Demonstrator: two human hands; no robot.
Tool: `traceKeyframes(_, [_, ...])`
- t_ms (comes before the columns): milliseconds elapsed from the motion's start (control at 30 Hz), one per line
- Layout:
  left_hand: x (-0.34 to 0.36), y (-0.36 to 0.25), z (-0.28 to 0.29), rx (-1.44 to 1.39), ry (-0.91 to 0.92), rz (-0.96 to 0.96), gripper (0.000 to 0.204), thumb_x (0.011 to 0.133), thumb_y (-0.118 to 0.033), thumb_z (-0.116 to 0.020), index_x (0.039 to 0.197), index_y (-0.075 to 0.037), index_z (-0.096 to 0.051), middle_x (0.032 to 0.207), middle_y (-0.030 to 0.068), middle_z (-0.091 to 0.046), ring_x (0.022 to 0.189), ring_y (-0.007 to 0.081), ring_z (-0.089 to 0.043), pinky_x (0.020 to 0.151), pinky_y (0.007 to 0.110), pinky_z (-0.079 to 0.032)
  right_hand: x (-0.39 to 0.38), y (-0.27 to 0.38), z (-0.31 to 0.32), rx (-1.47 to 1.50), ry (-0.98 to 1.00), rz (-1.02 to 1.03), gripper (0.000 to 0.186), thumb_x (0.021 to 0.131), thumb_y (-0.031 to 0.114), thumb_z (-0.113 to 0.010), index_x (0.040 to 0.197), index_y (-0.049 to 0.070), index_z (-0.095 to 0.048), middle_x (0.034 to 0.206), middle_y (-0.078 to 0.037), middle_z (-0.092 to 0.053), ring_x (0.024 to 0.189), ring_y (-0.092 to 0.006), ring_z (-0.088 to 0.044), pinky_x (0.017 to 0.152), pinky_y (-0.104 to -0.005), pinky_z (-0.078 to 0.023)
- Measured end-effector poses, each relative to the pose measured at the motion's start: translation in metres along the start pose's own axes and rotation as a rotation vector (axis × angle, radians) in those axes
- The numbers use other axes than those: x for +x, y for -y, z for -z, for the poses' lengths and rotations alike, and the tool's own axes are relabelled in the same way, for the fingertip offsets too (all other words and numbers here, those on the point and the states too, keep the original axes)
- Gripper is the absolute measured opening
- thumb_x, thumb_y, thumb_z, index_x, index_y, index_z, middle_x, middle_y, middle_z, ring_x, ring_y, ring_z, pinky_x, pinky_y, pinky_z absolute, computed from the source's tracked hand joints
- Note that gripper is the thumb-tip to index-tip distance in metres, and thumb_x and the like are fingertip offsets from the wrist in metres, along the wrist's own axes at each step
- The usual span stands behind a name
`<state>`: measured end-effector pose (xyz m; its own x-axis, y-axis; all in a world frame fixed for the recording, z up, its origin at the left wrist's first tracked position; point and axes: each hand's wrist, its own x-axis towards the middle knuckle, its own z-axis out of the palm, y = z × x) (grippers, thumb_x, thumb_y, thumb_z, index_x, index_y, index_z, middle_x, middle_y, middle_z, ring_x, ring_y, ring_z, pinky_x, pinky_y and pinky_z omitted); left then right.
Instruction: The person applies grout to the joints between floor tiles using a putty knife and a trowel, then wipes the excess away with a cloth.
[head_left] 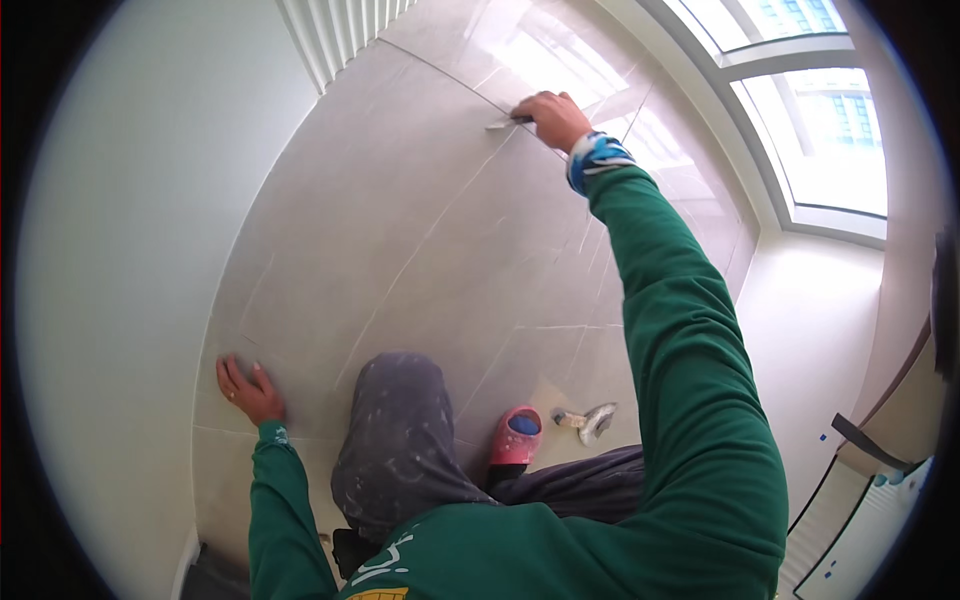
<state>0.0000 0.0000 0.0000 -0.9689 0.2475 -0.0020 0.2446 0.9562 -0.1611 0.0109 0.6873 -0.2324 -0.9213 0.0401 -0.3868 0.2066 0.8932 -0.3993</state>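
Note:
My right hand (556,120), at the end of a stretched green sleeve, is closed around the dark handle of a small scraper (499,125). Its pale blade points left and lies at the joint line between grey floor tiles (430,170). Low on the left, my left hand (250,390) leans on the tile near the white wall, fingers stretched and holding nothing. A ring shows on one finger. The right fingertips are partly hidden behind the hand.
Beside my pink slipper (517,437) lies a hand tool with a pale handle and a whitish, smeared head (598,424). A ribbed white panel (335,40) stands at the far left, windows (820,140) at the right. White walls (130,250) border the floor.

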Motion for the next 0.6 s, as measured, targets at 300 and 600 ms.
traceKeyframes(300, [-0.004,0.004,0.007,0.032,-0.002,-0.021,0.052,0.103,-0.029,-0.058,0.147,-0.001,-0.050,0.159,0.0230,-0.040,0.147,0.0435,-0.036,0.120,0.055,-0.030,-0.068,-0.029,-0.019,0.078,0.028,-0.002,0.049,0.087,-0.008,-0.053,0.120,0.016,-0.079,0.127,-0.003,-0.075,0.126,-0.0231,-0.062,0.106,-0.0384,-0.042])
traceKeyframes(600, [0.008,-0.006,-0.001,-0.010,-0.002,-0.030,0.053,0.103,-0.028,-0.058,0.148,-0.002,-0.049,0.159,0.0223,-0.040,0.147,0.0430,-0.036,0.120,0.055,-0.030,-0.038,-0.020,0.001,-0.004,-0.042,0.041,0.048,0.092,-0.008,-0.050,0.123,0.016,-0.078,0.130,-0.002,-0.074,0.125,-0.0226,-0.062,0.107,-0.0398,-0.042])
